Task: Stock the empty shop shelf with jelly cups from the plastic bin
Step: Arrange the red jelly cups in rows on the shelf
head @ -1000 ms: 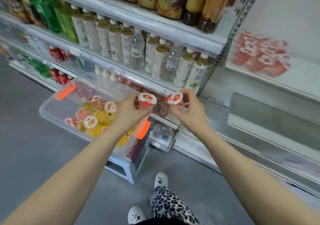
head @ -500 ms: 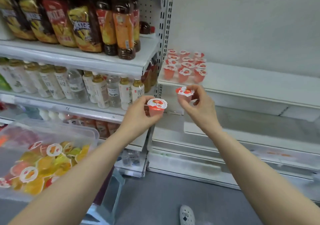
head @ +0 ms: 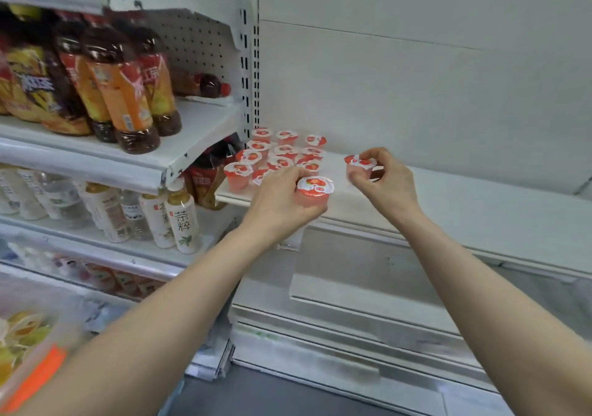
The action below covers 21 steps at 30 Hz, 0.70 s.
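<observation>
My left hand (head: pixel 282 199) grips a pink jelly cup (head: pixel 315 188) with a strawberry lid, at the front edge of the white shelf (head: pixel 448 204). My right hand (head: pixel 386 178) pinches a second pink jelly cup (head: pixel 360 166) just above the shelf, right of the stocked group. Several pink jelly cups (head: pixel 275 156) stand in rows at the shelf's left end. The clear plastic bin (head: pixel 28 351) with yellow and orange jelly cups and an orange latch shows at the lower left corner.
Left of the white upright post (head: pixel 253 63), shelves hold orange-labelled tea bottles (head: pixel 125 95) and white-labelled drink bottles (head: pixel 182 217). Bare white shelving (head: pixel 368 319) lies below the stocked shelf. Grey floor (head: pixel 272 396) is at the bottom.
Both hands carried their cups from above the bin up and right to the shelf. The view swung right, so the bin slid to the lower left corner.
</observation>
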Each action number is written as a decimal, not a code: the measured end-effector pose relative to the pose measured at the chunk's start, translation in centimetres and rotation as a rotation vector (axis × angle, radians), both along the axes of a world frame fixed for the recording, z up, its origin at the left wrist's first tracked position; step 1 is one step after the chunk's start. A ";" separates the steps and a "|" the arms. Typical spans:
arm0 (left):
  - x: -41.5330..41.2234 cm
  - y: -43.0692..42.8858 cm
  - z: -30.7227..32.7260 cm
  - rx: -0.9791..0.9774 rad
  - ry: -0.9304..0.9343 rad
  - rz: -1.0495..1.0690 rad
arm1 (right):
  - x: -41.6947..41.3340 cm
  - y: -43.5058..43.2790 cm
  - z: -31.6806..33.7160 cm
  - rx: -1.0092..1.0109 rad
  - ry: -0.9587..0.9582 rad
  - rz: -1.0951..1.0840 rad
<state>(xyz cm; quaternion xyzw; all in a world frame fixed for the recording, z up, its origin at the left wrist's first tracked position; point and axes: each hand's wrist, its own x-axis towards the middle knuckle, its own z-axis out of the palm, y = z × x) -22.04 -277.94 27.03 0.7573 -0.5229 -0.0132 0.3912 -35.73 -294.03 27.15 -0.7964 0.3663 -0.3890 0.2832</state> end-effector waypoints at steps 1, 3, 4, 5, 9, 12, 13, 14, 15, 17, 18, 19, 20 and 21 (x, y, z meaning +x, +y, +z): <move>-0.2 -1.1 0.0 0.016 -0.009 0.024 | 0.2 -1.3 -0.2 0.011 0.014 0.004; -0.4 -3.1 -0.1 0.049 -0.039 0.066 | 0.7 -3.7 -0.7 0.044 0.036 0.019; -0.4 -4.0 -0.1 0.069 -0.059 0.082 | 1.0 -4.8 -0.9 0.053 0.048 0.028; -0.3 -4.8 -0.1 0.083 -0.079 0.098 | 1.4 -5.9 -1.0 0.052 0.061 0.039; -0.1 -7.7 -0.3 0.112 -0.139 0.126 | 3.3 -9.8 -1.9 0.029 0.121 0.095; 0.1 -9.3 -0.5 0.124 -0.150 0.134 | 5.0 -11.9 -2.7 0.036 0.152 0.126; 0.2 -9.7 -0.5 0.129 -0.152 0.140 | 5.6 -12.5 -3.0 0.036 0.162 0.133; 0.2 -10.0 -0.5 0.142 -0.139 0.144 | 6.1 -13.1 -3.2 0.037 0.171 0.141; 0.3 -10.4 -0.4 0.153 -0.121 0.142 | 6.5 -13.6 -3.4 0.036 0.176 0.150; 0.3 -11.0 -0.2 0.172 -0.104 0.136 | 7.3 -14.7 -3.9 0.029 0.178 0.168; 0.3 -11.3 0.1 0.182 -0.108 0.136 | 7.6 -15.1 -4.1 0.027 0.178 0.175; 0.4 -11.7 0.2 0.194 -0.115 0.134 | 8.0 -15.5 -4.3 0.025 0.179 0.179; 0.6 -12.0 0.3 0.210 -0.119 0.130 | 8.4 -15.8 -4.5 0.021 0.180 0.182; 0.8 -12.3 0.3 0.223 -0.122 0.129 | 8.7 -16.1 -4.5 0.016 0.177 0.187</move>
